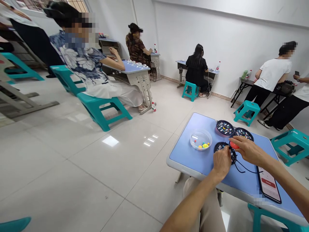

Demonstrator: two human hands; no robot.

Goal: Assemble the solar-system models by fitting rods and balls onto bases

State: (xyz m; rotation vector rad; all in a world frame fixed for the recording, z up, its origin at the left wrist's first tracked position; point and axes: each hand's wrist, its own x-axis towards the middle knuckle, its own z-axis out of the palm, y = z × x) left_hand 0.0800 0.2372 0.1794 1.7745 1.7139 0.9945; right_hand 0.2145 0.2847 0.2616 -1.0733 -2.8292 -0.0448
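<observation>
Left hand (221, 162) clasps a stiff, light-looking round black disc (219, 147) by its rim; right hand (248, 149) pinches a small red piece (233, 145) above limp thin black cord (242, 169).

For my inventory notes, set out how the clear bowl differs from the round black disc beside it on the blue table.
The clear plastic bowl is see-through, while the round black disc is opaque and printed with small colored marks. The bowl holds loose yellow, red and blue pieces; the disc shows no loose pieces on top. The disc sits on a pinkish rim or base, which the bowl lacks. Both are round and rest on the blue table.
</observation>
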